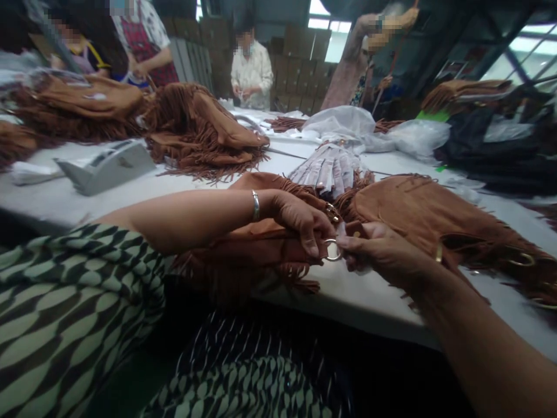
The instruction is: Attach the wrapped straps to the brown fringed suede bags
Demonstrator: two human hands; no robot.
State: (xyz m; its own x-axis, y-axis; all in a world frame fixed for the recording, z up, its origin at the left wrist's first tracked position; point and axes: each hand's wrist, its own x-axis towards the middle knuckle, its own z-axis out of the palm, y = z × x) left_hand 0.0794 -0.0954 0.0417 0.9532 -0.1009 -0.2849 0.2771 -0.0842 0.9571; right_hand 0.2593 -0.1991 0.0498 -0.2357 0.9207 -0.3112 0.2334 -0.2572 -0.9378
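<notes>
Near the table's front edge lies a brown fringed bag (pixel 261 244) with a metal ring (pixel 333 250) at its right end. My left hand (pixel 304 223) is closed on the brown strap beside the ring, thumb pointing down. From the right, my right hand (pixel 369 247) pinches a brown leather tab (pixel 355 230) and a bit of clear wrapping against the ring. Both hands nearly touch. Another brown fringed bag (pixel 404 203) lies just beyond my right hand.
A grey tape dispenser (pixel 111 168) and piled fringed bags (pixel 204 125) are at the left. Wrapped strips (pixel 326 168) lie ahead, with clear plastic bags (pixel 343 121) behind. A black bundle (pixel 487 145) is at the right. Several people stand across the white table (pixel 174 188).
</notes>
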